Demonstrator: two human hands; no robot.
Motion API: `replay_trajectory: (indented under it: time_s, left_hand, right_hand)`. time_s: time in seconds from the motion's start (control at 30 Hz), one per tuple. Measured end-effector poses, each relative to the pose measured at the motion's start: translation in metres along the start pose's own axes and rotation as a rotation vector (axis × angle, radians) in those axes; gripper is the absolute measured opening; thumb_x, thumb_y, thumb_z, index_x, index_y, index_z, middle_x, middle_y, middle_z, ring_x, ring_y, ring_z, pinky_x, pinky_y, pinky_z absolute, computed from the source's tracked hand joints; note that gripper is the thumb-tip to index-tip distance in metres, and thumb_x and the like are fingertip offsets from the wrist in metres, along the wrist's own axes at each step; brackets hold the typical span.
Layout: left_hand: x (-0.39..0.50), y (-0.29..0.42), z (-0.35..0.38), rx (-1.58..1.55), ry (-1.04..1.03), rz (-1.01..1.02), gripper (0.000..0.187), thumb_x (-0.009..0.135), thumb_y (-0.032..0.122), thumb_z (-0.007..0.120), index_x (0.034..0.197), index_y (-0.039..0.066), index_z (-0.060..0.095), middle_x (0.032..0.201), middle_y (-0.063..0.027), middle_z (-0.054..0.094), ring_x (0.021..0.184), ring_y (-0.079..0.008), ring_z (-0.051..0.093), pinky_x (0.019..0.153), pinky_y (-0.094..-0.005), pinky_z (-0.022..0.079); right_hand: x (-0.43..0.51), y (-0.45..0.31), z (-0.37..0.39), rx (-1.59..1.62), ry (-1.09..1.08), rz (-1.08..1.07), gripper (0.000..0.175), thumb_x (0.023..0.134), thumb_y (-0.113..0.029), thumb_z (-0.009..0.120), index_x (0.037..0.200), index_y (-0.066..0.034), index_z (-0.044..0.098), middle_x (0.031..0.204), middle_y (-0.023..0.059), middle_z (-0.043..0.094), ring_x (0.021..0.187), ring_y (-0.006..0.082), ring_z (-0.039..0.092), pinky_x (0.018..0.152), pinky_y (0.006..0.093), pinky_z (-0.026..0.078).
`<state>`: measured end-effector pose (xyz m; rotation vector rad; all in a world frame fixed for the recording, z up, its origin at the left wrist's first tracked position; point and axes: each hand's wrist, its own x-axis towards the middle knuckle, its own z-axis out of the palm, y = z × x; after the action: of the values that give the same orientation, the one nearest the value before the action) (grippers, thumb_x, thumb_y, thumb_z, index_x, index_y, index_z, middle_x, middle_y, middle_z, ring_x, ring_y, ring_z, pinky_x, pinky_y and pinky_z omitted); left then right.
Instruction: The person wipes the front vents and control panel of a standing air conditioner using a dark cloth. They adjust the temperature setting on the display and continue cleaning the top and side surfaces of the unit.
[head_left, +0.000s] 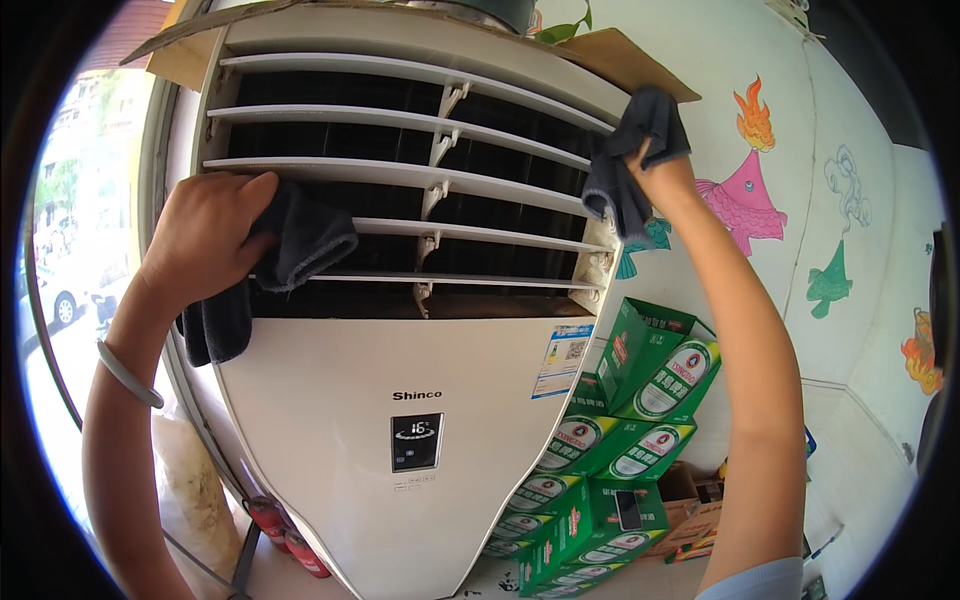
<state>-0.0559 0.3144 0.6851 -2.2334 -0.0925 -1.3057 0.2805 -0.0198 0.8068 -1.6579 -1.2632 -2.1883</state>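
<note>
A white Shinco floor-standing air conditioner (322, 390) fills the middle, with wide horizontal louvres (405, 176) across its dark outlet and a lit display (417, 442) below. At the louvres' left end, my left hand (214, 232) grips a dark grey cloth (307, 240); part of the cloth hangs below the hand. My right hand (660, 176) has hold of another dark cloth (649, 124) at the outlet's upper right edge, just under a cardboard flap. Some fingers of both hands are hidden by cloth or louvres.
Cardboard (630, 60) lies on top of the unit, under a dark round container (480, 11). Green beer cartons (652, 375) are stacked at the right, a phone (628, 510) on one. Red fire extinguishers (289, 532) and a pale sack (191, 495) stand lower left, near a window.
</note>
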Motion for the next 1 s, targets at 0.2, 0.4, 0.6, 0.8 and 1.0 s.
replay_trajectory:
  time_s: [0.2, 0.4, 0.6, 0.8, 1.0]
  left_hand:
    - [0.0, -0.002, 0.002, -0.033, 0.027, 0.017, 0.03, 0.072, 0.009, 0.079, 0.085, 0.006, 0.052, 0.073, -0.0125, 0.062, 0.076, -0.0326, 0.064, 0.073, -0.0411, 0.052]
    - [-0.001, -0.002, 0.001, -0.024, 0.019, 0.008, 0.031, 0.071, 0.009, 0.08, 0.085, 0.006, 0.053, 0.072, -0.0123, 0.061, 0.074, -0.031, 0.065, 0.072, -0.0403, 0.052]
    - [0.0, -0.004, 0.006, -0.036, -0.085, -0.075, 0.049, 0.062, 0.001, 0.079, 0.107, -0.003, 0.059, 0.082, -0.0179, 0.063, 0.082, -0.0372, 0.064, 0.083, -0.0438, 0.052]
    - [-0.004, -0.008, 0.01, -0.006, -0.035, -0.032, 0.05, 0.063, -0.003, 0.077, 0.109, -0.003, 0.057, 0.085, -0.0191, 0.063, 0.084, -0.0387, 0.063, 0.08, -0.0461, 0.051]
    - [-0.002, -0.006, 0.016, 0.099, 0.073, 0.011, 0.026, 0.078, 0.008, 0.076, 0.096, 0.004, 0.057, 0.077, -0.0148, 0.064, 0.074, -0.0315, 0.066, 0.074, -0.0405, 0.053]
  right_hand:
    - [-0.015, 0.005, 0.017, 0.232, -0.04, 0.289, 0.018, 0.08, -0.013, 0.069, 0.094, -0.0028, 0.063, 0.095, 0.0197, 0.062, 0.096, 0.0404, 0.059, 0.082, 0.0432, 0.049]
    - [-0.063, -0.008, -0.007, 0.236, 0.141, 0.539, 0.023, 0.082, -0.004, 0.067, 0.105, -0.0015, 0.068, 0.105, 0.0143, 0.067, 0.094, 0.0326, 0.062, 0.087, 0.0349, 0.05]
    - [-0.033, -0.024, -0.039, 0.008, -0.203, -0.14, 0.031, 0.075, -0.015, 0.068, 0.105, -0.0064, 0.069, 0.094, 0.0155, 0.069, 0.091, 0.037, 0.066, 0.081, 0.0446, 0.053]
    - [0.001, -0.045, -0.055, -0.197, -0.492, -0.111, 0.022, 0.077, -0.028, 0.07, 0.074, -0.0067, 0.07, 0.071, 0.0139, 0.068, 0.071, 0.039, 0.066, 0.066, 0.0472, 0.054]
    - [-0.061, -0.035, -0.025, 0.175, -0.32, 0.143, 0.035, 0.082, -0.011, 0.065, 0.118, -0.0089, 0.063, 0.125, 0.0189, 0.06, 0.117, 0.0388, 0.055, 0.097, 0.0452, 0.046]
